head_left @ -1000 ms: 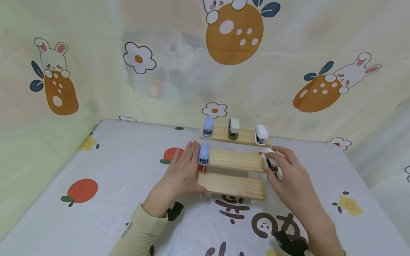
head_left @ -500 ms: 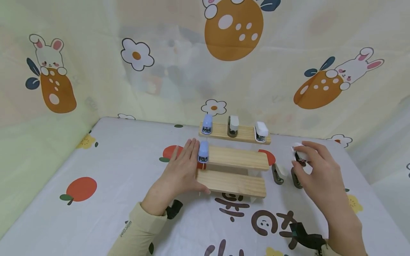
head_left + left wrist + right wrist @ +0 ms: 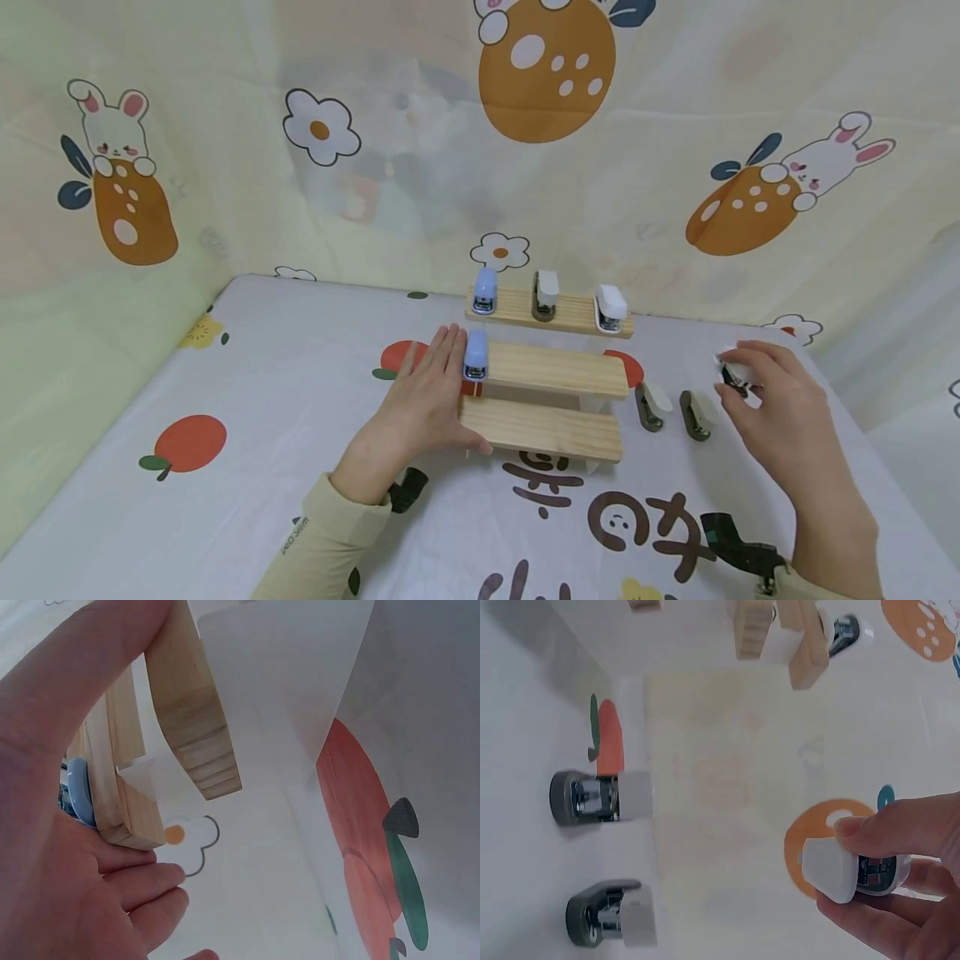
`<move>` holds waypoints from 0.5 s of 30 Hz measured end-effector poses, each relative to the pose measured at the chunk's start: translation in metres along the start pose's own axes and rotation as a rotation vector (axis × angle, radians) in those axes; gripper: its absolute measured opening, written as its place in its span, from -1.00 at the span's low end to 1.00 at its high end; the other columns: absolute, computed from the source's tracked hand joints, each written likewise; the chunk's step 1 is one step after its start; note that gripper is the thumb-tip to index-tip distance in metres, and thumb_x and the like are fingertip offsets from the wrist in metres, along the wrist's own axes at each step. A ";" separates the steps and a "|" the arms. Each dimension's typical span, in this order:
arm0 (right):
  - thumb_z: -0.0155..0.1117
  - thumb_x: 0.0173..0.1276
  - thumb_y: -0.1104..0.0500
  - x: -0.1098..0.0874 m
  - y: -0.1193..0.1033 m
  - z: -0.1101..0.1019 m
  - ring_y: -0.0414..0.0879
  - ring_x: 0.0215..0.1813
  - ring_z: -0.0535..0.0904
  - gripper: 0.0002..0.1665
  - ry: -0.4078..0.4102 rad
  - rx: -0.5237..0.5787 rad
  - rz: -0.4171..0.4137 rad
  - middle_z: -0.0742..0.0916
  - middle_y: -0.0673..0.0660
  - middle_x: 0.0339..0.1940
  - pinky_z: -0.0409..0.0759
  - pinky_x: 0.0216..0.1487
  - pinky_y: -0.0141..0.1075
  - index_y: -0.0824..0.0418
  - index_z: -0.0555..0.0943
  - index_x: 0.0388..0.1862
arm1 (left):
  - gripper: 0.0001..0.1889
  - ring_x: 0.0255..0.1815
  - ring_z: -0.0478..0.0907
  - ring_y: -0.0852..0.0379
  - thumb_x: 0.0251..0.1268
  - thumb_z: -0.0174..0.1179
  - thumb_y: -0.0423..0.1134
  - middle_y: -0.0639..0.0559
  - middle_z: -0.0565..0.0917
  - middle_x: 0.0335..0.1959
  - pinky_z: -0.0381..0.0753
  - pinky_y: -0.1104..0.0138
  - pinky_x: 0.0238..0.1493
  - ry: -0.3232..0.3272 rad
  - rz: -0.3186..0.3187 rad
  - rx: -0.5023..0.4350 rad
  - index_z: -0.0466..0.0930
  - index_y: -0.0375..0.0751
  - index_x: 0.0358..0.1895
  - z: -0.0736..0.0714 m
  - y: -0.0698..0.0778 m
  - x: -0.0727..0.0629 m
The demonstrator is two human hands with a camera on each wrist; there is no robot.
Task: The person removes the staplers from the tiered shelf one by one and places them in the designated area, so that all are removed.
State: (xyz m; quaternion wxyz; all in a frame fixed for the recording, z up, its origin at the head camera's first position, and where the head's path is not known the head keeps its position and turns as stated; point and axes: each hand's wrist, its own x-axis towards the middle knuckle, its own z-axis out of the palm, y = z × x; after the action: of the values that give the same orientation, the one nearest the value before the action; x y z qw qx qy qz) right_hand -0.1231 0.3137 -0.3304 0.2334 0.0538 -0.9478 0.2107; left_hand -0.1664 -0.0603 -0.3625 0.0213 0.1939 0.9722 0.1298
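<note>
My left hand [image 3: 423,408] lies with extended fingers along the left end of a wooden three-step stand, thumb by the lowest shelf [image 3: 547,429]. A blue mini stapler [image 3: 476,354] stands at the left end of the middle shelf [image 3: 558,369], close to those fingertips. Off to the stand's right, my right hand [image 3: 787,417] pinches a white mini stapler [image 3: 831,868] between thumb and fingers, over the tablecloth. Two dark-based staplers with pale tops, one nearer the stand [image 3: 651,408] and one farther right [image 3: 697,417], sit between the stand and that hand.
Three staplers occupy the top shelf [image 3: 515,310]: a blue one [image 3: 484,292] at left, a grey-and-white one [image 3: 545,296] in the middle, a white one [image 3: 611,308] at right. A patterned cloth wall [image 3: 420,208] rises behind the table [image 3: 285,467].
My right hand has carried the white stapler rightward from the middle shelf's right end, uncovering the two dark-based staplers on the table. My left hand stays at the stand.
</note>
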 end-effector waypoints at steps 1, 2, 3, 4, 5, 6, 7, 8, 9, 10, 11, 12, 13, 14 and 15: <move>0.38 0.13 0.48 0.000 0.003 0.000 0.31 -0.02 0.54 -0.56 -0.010 -0.009 0.008 0.52 0.41 0.22 0.28 -0.17 -0.88 0.43 0.59 0.04 | 0.56 0.67 -0.22 -0.05 -0.42 0.55 0.40 -0.18 -0.12 0.65 -0.16 -0.07 0.62 -0.001 -0.001 -0.002 -0.23 -0.34 0.59 0.000 0.000 0.000; 0.38 0.13 0.48 -0.001 0.006 0.000 0.32 -0.02 0.54 -0.56 -0.020 -0.017 0.018 0.51 0.42 0.22 0.29 -0.19 -0.87 0.43 0.59 0.04 | 0.56 0.67 -0.22 -0.04 -0.42 0.56 0.40 -0.18 -0.12 0.65 -0.17 -0.07 0.62 -0.001 -0.002 -0.003 -0.23 -0.34 0.59 0.000 0.000 0.000; 0.38 0.13 0.48 -0.001 0.008 0.000 0.33 -0.02 0.53 -0.55 -0.030 -0.026 0.029 0.51 0.42 0.22 0.45 -0.17 -0.75 0.43 0.58 0.05 | 0.56 0.67 -0.22 -0.04 -0.42 0.56 0.39 -0.17 -0.12 0.65 -0.17 -0.07 0.62 -0.002 -0.003 -0.004 -0.23 -0.33 0.59 0.000 0.000 0.000; 0.39 0.13 0.48 -0.002 0.011 0.000 0.33 -0.02 0.53 -0.55 -0.034 -0.034 0.036 0.50 0.43 0.21 0.58 -0.15 -0.59 0.44 0.58 0.04 | 0.56 0.67 -0.22 -0.04 -0.43 0.56 0.39 -0.17 -0.12 0.65 -0.17 -0.06 0.62 -0.003 -0.004 -0.006 -0.23 -0.33 0.59 0.000 0.000 0.000; 0.39 0.12 0.48 -0.002 0.013 0.001 0.34 -0.04 0.53 -0.55 -0.037 -0.043 0.044 0.50 0.43 0.21 0.60 -0.19 -0.50 0.44 0.58 0.04 | 0.56 0.67 -0.23 -0.04 -0.42 0.56 0.39 -0.17 -0.12 0.65 -0.18 -0.06 0.62 -0.003 -0.004 -0.007 -0.23 -0.33 0.59 0.000 0.000 0.000; 0.39 0.12 0.48 -0.002 0.016 0.001 0.34 -0.04 0.52 -0.56 -0.042 -0.050 0.052 0.50 0.44 0.20 0.61 -0.23 -0.41 0.45 0.58 0.03 | 0.56 0.67 -0.23 -0.04 -0.42 0.56 0.39 -0.17 -0.12 0.65 -0.18 -0.06 0.62 -0.003 -0.005 -0.009 -0.23 -0.33 0.59 0.000 0.000 0.000; 0.38 0.12 0.49 -0.003 0.018 0.002 0.35 -0.03 0.51 -0.56 -0.047 -0.056 0.059 0.49 0.44 0.20 0.63 -0.21 -0.21 0.45 0.57 0.02 | 0.56 0.68 -0.23 -0.04 -0.42 0.56 0.39 -0.17 -0.12 0.65 -0.18 -0.06 0.62 -0.004 -0.005 -0.010 -0.23 -0.33 0.59 0.000 0.000 0.000; 0.38 0.12 0.49 -0.003 0.020 0.002 0.36 -0.01 0.50 -0.57 -0.047 -0.058 0.064 0.49 0.45 0.20 0.63 -0.17 -0.19 0.45 0.57 0.02 | 0.56 0.68 -0.23 -0.04 -0.42 0.56 0.39 -0.16 -0.13 0.65 -0.18 -0.06 0.62 -0.004 -0.005 -0.010 -0.23 -0.33 0.59 0.000 0.000 0.001; 0.37 0.12 0.50 -0.003 0.022 0.003 0.37 0.03 0.48 -0.57 -0.048 -0.060 0.068 0.49 0.46 0.19 0.60 -0.13 -0.01 0.46 0.57 0.01 | 0.56 0.68 -0.23 -0.03 -0.42 0.56 0.39 -0.16 -0.13 0.65 -0.18 -0.05 0.62 -0.004 -0.005 -0.010 -0.23 -0.32 0.59 0.000 0.001 0.001; 0.36 0.12 0.50 -0.003 0.024 0.004 0.38 0.06 0.46 -0.58 -0.053 -0.061 0.076 0.48 0.47 0.20 0.60 -0.10 0.02 0.47 0.56 0.00 | 0.56 0.68 -0.23 -0.03 -0.43 0.56 0.39 -0.16 -0.12 0.65 -0.18 -0.05 0.63 -0.004 -0.006 -0.010 -0.23 -0.32 0.59 0.000 0.001 0.001; 0.34 0.14 0.50 -0.003 0.025 0.004 0.40 0.10 0.44 -0.59 -0.062 -0.061 0.088 0.47 0.47 0.20 0.60 -0.06 0.05 0.47 0.55 0.00 | 0.56 0.68 -0.23 -0.03 -0.43 0.56 0.39 -0.16 -0.12 0.65 -0.18 -0.05 0.63 -0.004 -0.007 -0.010 -0.23 -0.32 0.59 0.001 0.001 0.001; 0.33 0.15 0.50 -0.003 0.027 0.005 0.41 0.13 0.42 -0.60 -0.071 -0.061 0.103 0.46 0.48 0.21 0.55 -0.03 0.20 0.48 0.55 0.01 | 0.56 0.68 -0.23 -0.03 -0.43 0.56 0.39 -0.16 -0.12 0.65 -0.18 -0.05 0.63 -0.004 -0.008 -0.010 -0.23 -0.32 0.59 0.001 0.001 0.001; 0.31 0.16 0.50 -0.003 0.028 0.006 0.43 0.15 0.40 -0.61 -0.081 -0.061 0.119 0.45 0.49 0.22 0.47 0.01 0.32 0.48 0.54 0.01 | 0.56 0.68 -0.23 -0.03 -0.43 0.56 0.39 -0.16 -0.12 0.65 -0.18 -0.05 0.63 -0.003 -0.008 -0.009 -0.23 -0.32 0.59 0.001 0.001 0.001; 0.31 0.18 0.49 -0.004 0.030 0.007 0.45 0.16 0.38 -0.61 -0.093 -0.061 0.137 0.43 0.50 0.22 0.46 0.02 0.35 0.49 0.53 0.01 | 0.56 0.67 -0.22 -0.03 -0.43 0.56 0.39 -0.16 -0.12 0.65 -0.17 -0.05 0.62 -0.002 -0.009 -0.008 -0.23 -0.32 0.59 0.001 0.001 0.001; 0.30 0.19 0.48 -0.004 0.032 0.008 0.45 0.17 0.37 -0.62 -0.104 -0.064 0.156 0.42 0.51 0.23 0.45 0.03 0.35 0.49 0.52 0.01 | 0.56 0.67 -0.22 -0.03 -0.44 0.56 0.39 -0.16 -0.11 0.65 -0.17 -0.06 0.62 -0.001 -0.009 -0.008 -0.23 -0.32 0.59 0.001 0.001 0.001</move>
State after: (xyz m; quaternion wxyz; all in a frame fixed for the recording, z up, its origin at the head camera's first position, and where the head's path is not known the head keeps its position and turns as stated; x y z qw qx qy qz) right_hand -0.1293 0.3396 -0.3503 0.1684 -0.0166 -0.9662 0.1945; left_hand -0.1671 -0.0592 -0.3630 0.0233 0.1896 0.9724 0.1336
